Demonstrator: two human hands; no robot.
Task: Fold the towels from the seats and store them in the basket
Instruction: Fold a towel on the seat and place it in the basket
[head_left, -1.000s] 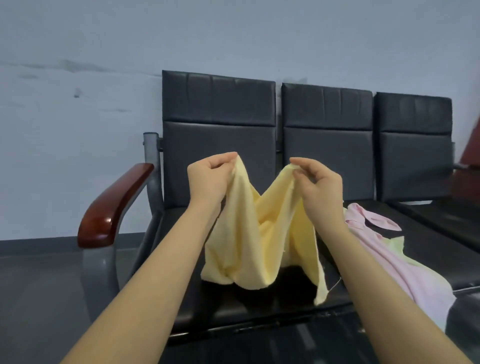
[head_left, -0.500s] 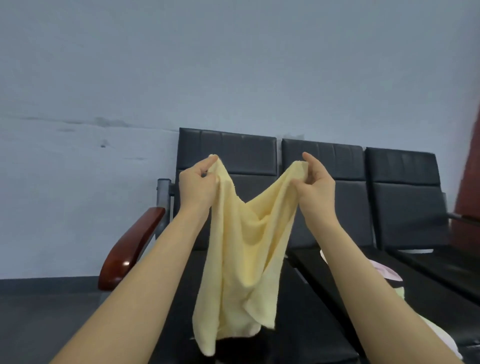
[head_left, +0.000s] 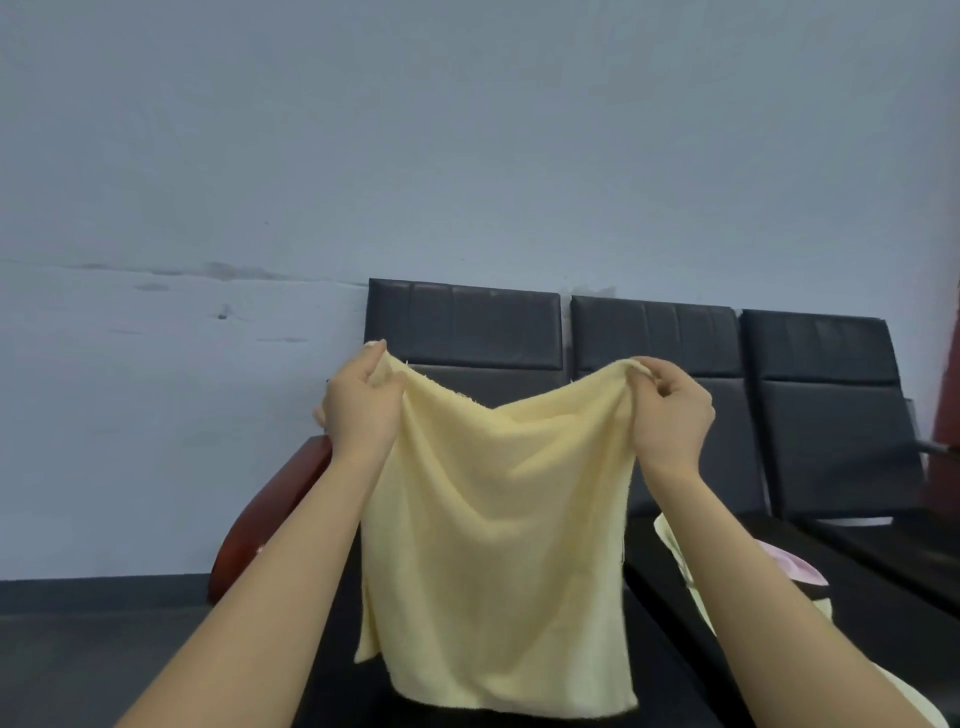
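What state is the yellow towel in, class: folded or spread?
Spread. The yellow towel hangs as one open sheet, its top corners pinched by the left hand and right hand.

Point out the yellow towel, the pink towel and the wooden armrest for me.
yellow towel (head_left: 493, 545), head view, middle of the hanging cloth.
pink towel (head_left: 789, 569), head view, its visible edge.
wooden armrest (head_left: 270, 512), head view, top surface.
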